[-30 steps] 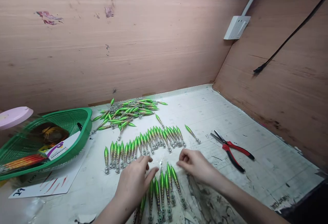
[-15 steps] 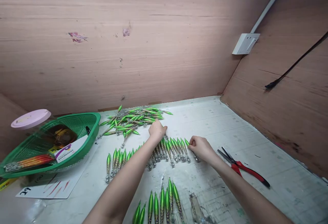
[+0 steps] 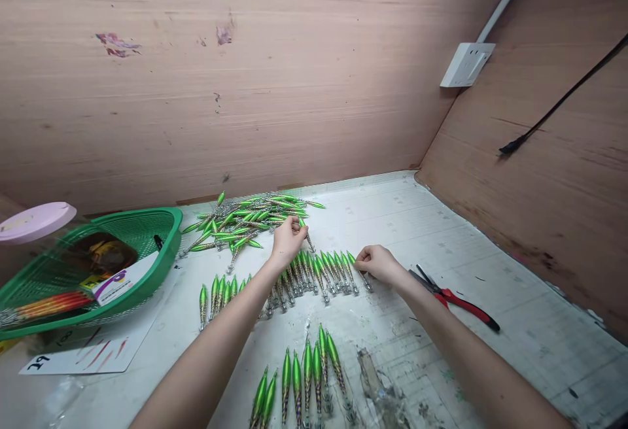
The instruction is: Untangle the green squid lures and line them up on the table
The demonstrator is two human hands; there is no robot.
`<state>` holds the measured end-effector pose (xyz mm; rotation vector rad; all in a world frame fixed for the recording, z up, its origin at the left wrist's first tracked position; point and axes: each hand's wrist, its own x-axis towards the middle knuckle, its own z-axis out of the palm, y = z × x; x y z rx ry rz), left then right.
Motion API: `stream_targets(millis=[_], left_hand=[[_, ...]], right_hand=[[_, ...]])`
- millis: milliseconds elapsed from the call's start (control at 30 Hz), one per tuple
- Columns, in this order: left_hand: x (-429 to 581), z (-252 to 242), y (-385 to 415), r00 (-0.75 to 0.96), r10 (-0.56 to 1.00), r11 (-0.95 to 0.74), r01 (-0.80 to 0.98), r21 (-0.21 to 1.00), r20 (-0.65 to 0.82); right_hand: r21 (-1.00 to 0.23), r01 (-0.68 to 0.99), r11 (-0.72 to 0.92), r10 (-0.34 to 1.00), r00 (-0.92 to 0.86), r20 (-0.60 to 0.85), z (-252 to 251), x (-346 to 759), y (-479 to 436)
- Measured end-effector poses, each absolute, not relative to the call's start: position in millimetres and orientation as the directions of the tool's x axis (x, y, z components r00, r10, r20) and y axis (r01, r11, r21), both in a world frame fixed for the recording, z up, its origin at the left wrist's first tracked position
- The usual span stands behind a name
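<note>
My left hand [image 3: 288,240], by the right edge of the pile of squid jigs [image 3: 245,220], is closed with fingertips pinching one green squid jig [image 3: 309,239]. That jig hangs slanted, its crown of hooks pointing down. At the right end of a long row of squid jigs [image 3: 338,272], my right hand [image 3: 380,264] pinches another jig [image 3: 364,278], whose hook end touches the table or nearly so. The row's jigs lie side by side, green tips away from me, and my left forearm hides part of it. Closer to me lies a shorter group of jigs [image 3: 307,370].
Red-handled pliers [image 3: 461,301] lie right of my right hand. At left, a green basket [image 3: 171,246] holds a pink-lidded jar [image 3: 39,220], a card and orange sticks. A marked white sheet [image 3: 105,354] lies under it. Wooden walls [image 3: 314,89] enclose the back and right.
My left hand has come slightly back from the pile, and a jig now shows in its fingers. My right hand stays at the row's end. The camera view has shifted a little.
</note>
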<state>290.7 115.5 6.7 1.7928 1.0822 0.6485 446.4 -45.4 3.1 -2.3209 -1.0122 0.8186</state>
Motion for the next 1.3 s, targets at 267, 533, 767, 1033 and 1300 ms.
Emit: stream_targets(millis=[267,533,767,1033,1300], left_hand=[[246,20,65,0.672,0.729,0.076,0.106,0.991,-0.128],[222,31,31,0.742,0.607,0.397,0.025,0.918,-0.283],[219,45,16,0.780,0.575,0.455,-0.054,0.889,-0.247],[214,46,7,0.810,0.548,0.481,-0.099,0.871,-0.210],[210,49,5,0.803,0.574,0.361,-0.070,0.930,-0.162]], right_hand=[[-0.705,0.352,-0.616,0.733,0.583,-0.349,-10,449,-45],[-0.865,0.072,-0.497,0.815,0.381,-0.437,21,433,-62],[-0.888,-0.291,-0.356,0.920,0.058,-0.388,54,404,-85],[-0.941,0.037,-0.337,0.870,0.394,-0.296,29,423,-72],[-0.793,0.323,-0.517,0.771,0.578,-0.268,-23,443,-54]])
